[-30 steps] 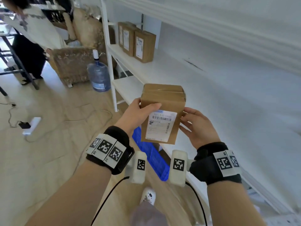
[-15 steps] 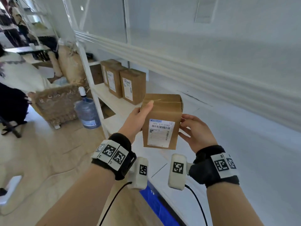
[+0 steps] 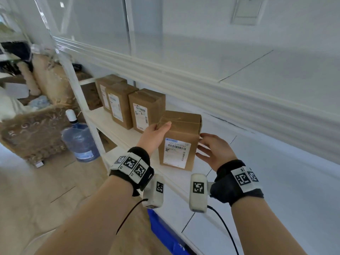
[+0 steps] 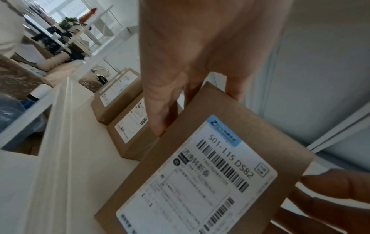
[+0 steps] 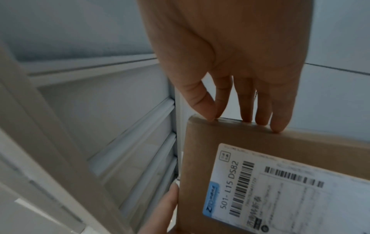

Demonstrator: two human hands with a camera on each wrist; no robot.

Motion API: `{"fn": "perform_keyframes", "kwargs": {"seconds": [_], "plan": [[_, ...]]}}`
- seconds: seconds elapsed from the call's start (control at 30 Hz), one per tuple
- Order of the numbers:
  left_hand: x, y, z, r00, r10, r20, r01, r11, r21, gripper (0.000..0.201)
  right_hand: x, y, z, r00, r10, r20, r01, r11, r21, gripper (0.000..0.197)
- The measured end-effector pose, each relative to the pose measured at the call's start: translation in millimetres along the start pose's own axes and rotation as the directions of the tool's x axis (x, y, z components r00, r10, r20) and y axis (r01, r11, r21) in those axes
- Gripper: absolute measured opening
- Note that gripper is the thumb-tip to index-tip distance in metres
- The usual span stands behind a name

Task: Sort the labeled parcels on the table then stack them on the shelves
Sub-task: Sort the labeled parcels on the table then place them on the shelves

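Note:
A brown cardboard parcel (image 3: 181,133) with a white barcode label stands upright at the middle shelf (image 3: 127,138), just right of a row of three labeled parcels (image 3: 147,111). Whether its base touches the board I cannot tell. My left hand (image 3: 156,133) grips its top left corner, thumb on the top edge and fingers down the left side (image 4: 160,126). My right hand (image 3: 213,150) is flat, with straight fingertips (image 5: 277,126) touching the parcel's right side (image 5: 260,139). The label (image 4: 200,182) faces me.
The edge of the upper shelf (image 3: 202,89) runs overhead, close above the parcels. A white upright post (image 3: 73,85) marks the shelf's left end. On the floor stand a water jug (image 3: 81,142), a woven basket (image 3: 35,133) and a blue bin (image 3: 165,234) under the shelf.
The parcel has gone forward and down from in front of my chest to the shelf beside the row. My right fingers have straightened against its side. My view has risen toward the shelves.

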State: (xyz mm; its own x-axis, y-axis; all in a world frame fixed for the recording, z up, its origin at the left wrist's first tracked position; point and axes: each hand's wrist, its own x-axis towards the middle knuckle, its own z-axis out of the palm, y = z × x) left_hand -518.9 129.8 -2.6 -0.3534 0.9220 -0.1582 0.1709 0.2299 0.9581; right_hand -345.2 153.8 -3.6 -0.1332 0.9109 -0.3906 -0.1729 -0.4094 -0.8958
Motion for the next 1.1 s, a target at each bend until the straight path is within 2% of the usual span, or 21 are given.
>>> {"fn": "perform_keyframes", "kwargs": {"seconds": [0.07,0.2,0.43,0.67,0.9,1.1], "plan": [[24.1,-0.1,-8.4,0.999,0.014,0.050,-0.017,0.999,0.045,0.068,10.4,-0.3,15.1,0.999,0.002,-0.051,-0.001,1.000,0.025,0.024],[64.2,1.8,-24.9,0.989,0.052,0.138,-0.074,0.985,0.157,0.056,26.3,-3.5,47.5,0.987,0.015,-0.161,-0.004,0.998,0.070,0.022],[104.4,-5.8,-48.0,0.968,0.114,0.223,-0.167,0.957,0.236,0.062,39.0,-5.2,85.8,0.952,0.007,-0.307,0.014,0.998,0.068,0.025],[115.9,-5.8,-61.2,0.926,0.331,0.181,-0.365,0.907,0.208,0.056,40.6,0.8,106.2,0.930,0.011,-0.368,0.031,0.994,0.106,0.021],[119.6,-7.7,-67.8,0.887,0.437,0.150,-0.461,0.850,0.253,0.042,44.5,5.6,116.8,0.915,0.015,-0.402,0.033,0.993,0.113,0.018],[124.9,-6.7,-72.3,0.869,0.468,0.160,-0.494,0.832,0.251,0.038,49.6,3.2,121.0,0.923,0.012,-0.385,0.039,0.992,0.123,0.021]]}}
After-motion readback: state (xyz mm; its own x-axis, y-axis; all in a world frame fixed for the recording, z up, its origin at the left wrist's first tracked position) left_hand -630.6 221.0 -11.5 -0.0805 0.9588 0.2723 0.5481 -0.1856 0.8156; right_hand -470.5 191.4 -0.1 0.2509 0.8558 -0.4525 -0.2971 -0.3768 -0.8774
